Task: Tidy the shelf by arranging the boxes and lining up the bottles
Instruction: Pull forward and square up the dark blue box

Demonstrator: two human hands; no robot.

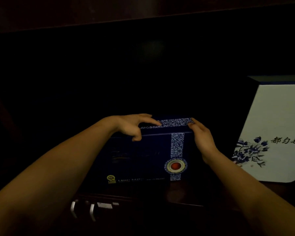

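Note:
A dark blue gift box with a blue-and-white patterned band and a round red seal stands upright on the dark shelf, in the middle of the head view. My left hand grips its top left edge, fingers lying over the top and thumb down the front face. My right hand holds the top right corner, fingers curled round the side. No bottles are visible in the dark.
A white box with blue flowers and dark writing stands upright at the right, close beside my right arm. The wooden shelf edge runs below the blue box. Metal handles glint at lower left. The shelf's back is black.

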